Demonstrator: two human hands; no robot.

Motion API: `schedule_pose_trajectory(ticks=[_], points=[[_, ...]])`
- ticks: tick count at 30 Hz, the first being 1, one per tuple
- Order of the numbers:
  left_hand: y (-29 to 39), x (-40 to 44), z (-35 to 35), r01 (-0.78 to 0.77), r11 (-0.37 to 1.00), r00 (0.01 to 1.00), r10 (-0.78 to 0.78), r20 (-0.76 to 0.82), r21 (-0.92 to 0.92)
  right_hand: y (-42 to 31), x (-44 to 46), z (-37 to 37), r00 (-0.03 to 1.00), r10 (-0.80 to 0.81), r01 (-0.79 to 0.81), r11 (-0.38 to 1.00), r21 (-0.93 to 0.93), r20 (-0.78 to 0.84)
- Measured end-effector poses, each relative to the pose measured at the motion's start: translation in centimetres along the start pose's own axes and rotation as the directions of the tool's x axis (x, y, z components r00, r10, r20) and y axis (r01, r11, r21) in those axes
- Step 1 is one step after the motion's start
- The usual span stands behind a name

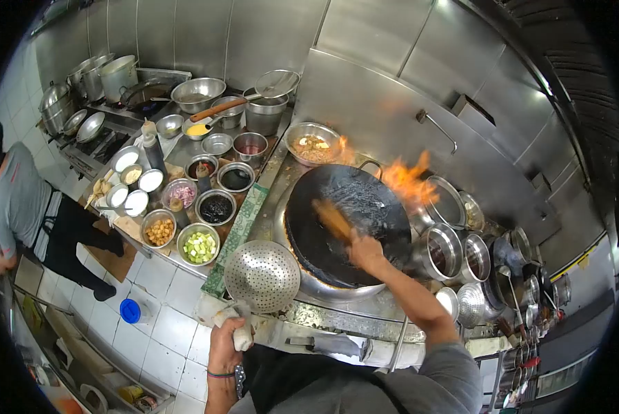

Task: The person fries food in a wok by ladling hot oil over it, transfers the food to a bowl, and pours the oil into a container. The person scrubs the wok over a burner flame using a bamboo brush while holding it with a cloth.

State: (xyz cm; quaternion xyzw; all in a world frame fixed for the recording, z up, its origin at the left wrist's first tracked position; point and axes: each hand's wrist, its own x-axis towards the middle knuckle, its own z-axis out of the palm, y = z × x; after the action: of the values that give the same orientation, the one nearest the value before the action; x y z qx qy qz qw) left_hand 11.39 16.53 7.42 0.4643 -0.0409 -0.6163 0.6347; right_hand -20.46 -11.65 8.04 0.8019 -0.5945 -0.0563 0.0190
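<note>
My right hand [367, 252] is closed round a wooden-looking brush [333, 219], its bristle end over the inside of a large black wok [351, 186]. The wok sits on the burner, with orange flames [409, 179] rising past its far right rim. At the lower left, my left hand [226, 339] grips a folded pale cloth [242, 330]. Just beyond the cloth lies a perforated metal strainer [262, 276], left of the wok. A metal bowl of food [313, 143] stands behind the wok.
Left of the wok, a counter holds several ingredient bowls, including green pieces [199, 247] and black sauce [215, 207]. Metal pots [440, 252] stand at the right. Another person [33, 200] is at the far left, near a blue-lidded bucket [131, 311] on the floor.
</note>
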Motion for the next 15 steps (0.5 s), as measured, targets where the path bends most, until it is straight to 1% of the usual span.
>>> schedule_pose_trajectory(ticks=[1,4,5,7,9,10,11,13,14,15], points=[[0.1,-0.2,0.1,-0.008,1.000,1.000,0.008,-0.022,0.006,-1.2,-2.6,-2.8,0.992,-0.092,0.093,0.996,-0.007,0.081],[-0.4,0.4,-0.8,-0.017,1.000,0.997,0.018,-0.079,0.012,0.6,-5.6,-5.4,0.960,-0.114,0.151,0.980,-0.126,0.257],[-0.6,0.6,-1.1,-0.016,1.000,0.996,0.018,-0.092,0.020,2.2,-4.8,-5.3,0.974,-0.082,0.122,0.976,-0.182,0.213],[-0.8,0.8,-0.8,0.006,1.000,0.997,-0.004,-0.081,0.018,5.6,-0.6,-2.4,0.995,0.010,0.010,0.977,-0.215,0.095],[-0.9,1.0,0.1,0.042,0.999,0.998,-0.040,-0.046,0.033,6.1,2.6,1.3,0.992,0.128,-0.123,0.963,-0.242,0.005],[0.1,0.2,1.0,0.073,0.997,0.997,-0.073,0.031,0.021,5.4,3.8,2.2,0.983,0.178,-0.183,0.951,-0.248,-0.043],[0.0,0.3,1.0,0.058,0.998,0.997,-0.059,0.052,0.028,3.0,2.0,0.5,0.992,0.129,-0.125,0.952,-0.279,-0.003],[-0.3,0.3,0.6,0.034,0.999,0.995,-0.037,0.093,0.040,1.8,-1.7,-0.2,0.997,-0.054,0.065,0.974,-0.217,0.057],[-0.4,0.2,0.5,-0.002,1.000,0.998,0.000,0.069,0.028,1.4,-3.7,-2.1,0.987,-0.104,0.130,0.964,-0.231,0.124],[-0.9,0.5,-0.1,-0.004,1.000,0.999,0.004,0.037,0.004,1.3,-5.8,-4.6,0.970,-0.153,0.197,0.950,-0.242,0.191]])
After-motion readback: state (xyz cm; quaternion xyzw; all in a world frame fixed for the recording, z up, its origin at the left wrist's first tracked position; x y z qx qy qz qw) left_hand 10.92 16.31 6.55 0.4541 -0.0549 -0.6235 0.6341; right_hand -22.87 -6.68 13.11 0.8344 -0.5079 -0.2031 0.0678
